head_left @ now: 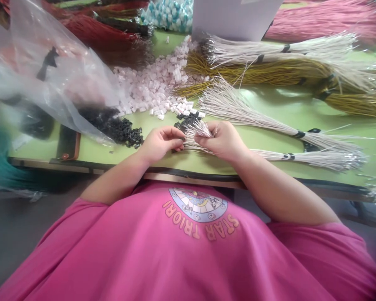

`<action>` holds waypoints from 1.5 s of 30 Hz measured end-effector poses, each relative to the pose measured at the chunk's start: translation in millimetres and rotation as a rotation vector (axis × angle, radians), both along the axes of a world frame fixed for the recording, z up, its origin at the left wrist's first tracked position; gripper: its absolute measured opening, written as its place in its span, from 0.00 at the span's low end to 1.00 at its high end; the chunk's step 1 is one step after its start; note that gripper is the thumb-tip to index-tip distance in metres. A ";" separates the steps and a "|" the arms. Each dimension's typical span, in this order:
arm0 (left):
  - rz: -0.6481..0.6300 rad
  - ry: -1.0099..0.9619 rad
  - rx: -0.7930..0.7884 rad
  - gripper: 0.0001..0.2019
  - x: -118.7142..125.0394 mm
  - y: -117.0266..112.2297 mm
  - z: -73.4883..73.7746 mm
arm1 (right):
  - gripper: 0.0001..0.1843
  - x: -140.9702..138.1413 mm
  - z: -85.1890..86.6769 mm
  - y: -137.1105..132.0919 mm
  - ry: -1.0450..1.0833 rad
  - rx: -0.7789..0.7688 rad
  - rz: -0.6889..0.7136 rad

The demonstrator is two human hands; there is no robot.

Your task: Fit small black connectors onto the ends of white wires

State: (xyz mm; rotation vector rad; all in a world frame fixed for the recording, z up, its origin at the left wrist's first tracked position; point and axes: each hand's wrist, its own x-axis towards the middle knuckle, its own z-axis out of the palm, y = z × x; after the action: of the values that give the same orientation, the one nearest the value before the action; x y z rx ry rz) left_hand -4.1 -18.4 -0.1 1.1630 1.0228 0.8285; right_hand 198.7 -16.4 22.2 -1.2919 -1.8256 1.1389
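Note:
My right hand (224,140) is closed around the end part of several thin white wires (202,130), whose tips poke out past the fingers. The rest of this tied white bundle (319,159) runs off to the right along the table's near side. My left hand (164,143) is at the left of the wire ends, thumb and fingertips brought together in a pinch; whatever lies between them is too small to make out. Just beyond the hands sits a small pile of black connector housings (188,118), with a few white housings (158,109) beside it.
A big heap of white housings (144,85) spreads beyond my left hand, near black pieces (125,131) and a clear plastic bag (65,79). Further right lie another white wire bundle (253,113), yellow wires (269,72) and pink wires (329,21). The table edge (188,176) runs before me.

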 end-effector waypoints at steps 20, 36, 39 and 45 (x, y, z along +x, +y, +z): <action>0.069 0.097 0.069 0.12 2.5 -2.2 2.1 | 0.08 -4.4 -0.2 -1.9 -0.097 -0.016 -0.019; 0.056 0.160 0.180 0.09 3.2 -5.0 -2.3 | 0.09 -5.2 -0.1 -1.1 -0.113 -0.016 0.002; 0.064 0.213 0.211 0.09 6.4 -6.3 -6.2 | 0.09 -5.3 -1.3 -1.5 -0.085 -0.028 0.043; 0.026 0.268 0.230 0.07 9.1 -6.6 -5.0 | 0.07 -7.1 -5.8 -3.0 -0.047 -0.052 0.071</action>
State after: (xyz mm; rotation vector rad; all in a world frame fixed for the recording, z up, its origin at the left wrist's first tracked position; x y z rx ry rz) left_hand 4.9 -25.0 -5.1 1.4888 1.1858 0.8416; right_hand 191.5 -19.4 16.4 -1.3018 -1.9012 1.2109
